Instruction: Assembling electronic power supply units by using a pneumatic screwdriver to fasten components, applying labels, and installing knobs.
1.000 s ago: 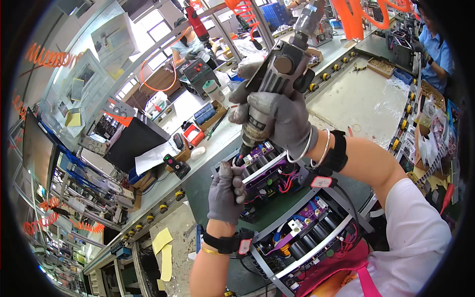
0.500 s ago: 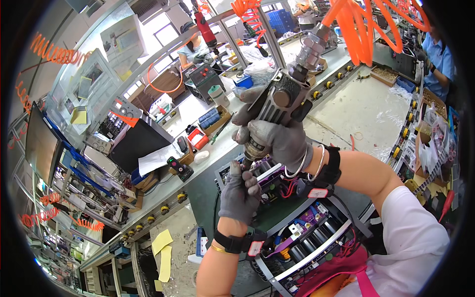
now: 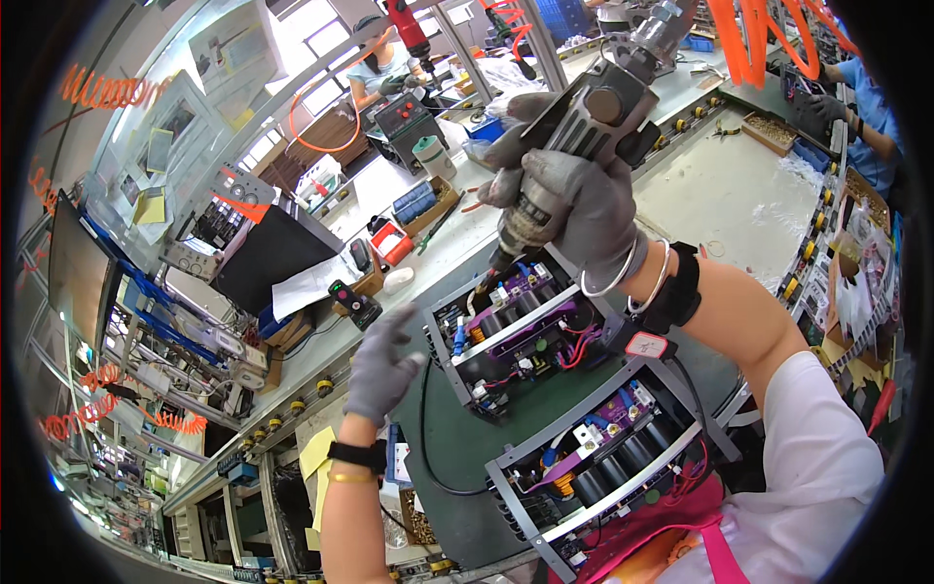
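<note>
My right hand (image 3: 584,209), in a grey glove, is wrapped round a dark air-powered screwdriver (image 3: 608,105). The tool slants down to the left, its bit end over the far edge of an open electronics unit (image 3: 547,324). Whether the bit touches anything I cannot tell. That unit has a metal frame, purple circuit boards, black cylinders and red wires. My left hand (image 3: 382,372), also gloved, is open in the air left of the unit, fingers stretched and nothing in them. Closer to my body sits a second, similar electronics unit (image 3: 623,479).
Both units rest on a dark green board (image 3: 443,409). A box of small brass-coloured parts (image 3: 420,521) stands at its left. Orange coiled air hoses (image 3: 744,44) hang overhead. On the far bench are a blue parts bin (image 3: 413,201) and a red box (image 3: 391,241). Co-workers sit beyond and at right.
My left hand has moved left, away from the tool's tip, and its fingers have opened. My right hand has raised the screwdriver up and to the right, uncovering the far unit.
</note>
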Demonstrator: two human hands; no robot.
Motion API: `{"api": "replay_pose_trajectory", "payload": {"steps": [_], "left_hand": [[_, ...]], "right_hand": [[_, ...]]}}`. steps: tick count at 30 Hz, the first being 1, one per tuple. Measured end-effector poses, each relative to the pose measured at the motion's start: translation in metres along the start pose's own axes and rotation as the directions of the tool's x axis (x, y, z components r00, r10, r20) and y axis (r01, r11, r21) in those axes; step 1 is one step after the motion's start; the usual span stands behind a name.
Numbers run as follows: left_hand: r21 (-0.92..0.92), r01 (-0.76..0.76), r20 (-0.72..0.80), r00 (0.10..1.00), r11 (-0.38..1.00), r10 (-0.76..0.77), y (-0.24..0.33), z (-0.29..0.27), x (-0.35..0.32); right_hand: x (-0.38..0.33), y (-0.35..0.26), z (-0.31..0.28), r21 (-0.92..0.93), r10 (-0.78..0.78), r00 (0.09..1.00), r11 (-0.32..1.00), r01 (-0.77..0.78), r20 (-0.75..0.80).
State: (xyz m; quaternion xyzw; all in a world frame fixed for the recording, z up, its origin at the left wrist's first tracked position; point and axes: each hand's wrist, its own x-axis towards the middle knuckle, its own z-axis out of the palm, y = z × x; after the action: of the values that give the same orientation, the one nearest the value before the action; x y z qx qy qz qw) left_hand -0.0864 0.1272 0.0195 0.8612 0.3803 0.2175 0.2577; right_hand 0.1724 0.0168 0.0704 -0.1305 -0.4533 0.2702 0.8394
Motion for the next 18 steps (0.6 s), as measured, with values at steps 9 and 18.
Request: {"api": "replay_pose_trajectory", "payload": {"steps": [9,18], "left_hand": [[0.157,-0.506,0.361,0.829,0.848,0.427,-0.013,0.056,0.089],[0.24,-0.4,0.271,0.902,0.885,0.335,-0.007,0.093,0.113]], "right_hand": [[0.011,0.008,-0.028,-0.018,-0.028,0.999,0.999,0.029,0.041],[0.029,0.058,-0.058,-0.118,0.031,0.995,0.992,-0.042,-0.094]]}}
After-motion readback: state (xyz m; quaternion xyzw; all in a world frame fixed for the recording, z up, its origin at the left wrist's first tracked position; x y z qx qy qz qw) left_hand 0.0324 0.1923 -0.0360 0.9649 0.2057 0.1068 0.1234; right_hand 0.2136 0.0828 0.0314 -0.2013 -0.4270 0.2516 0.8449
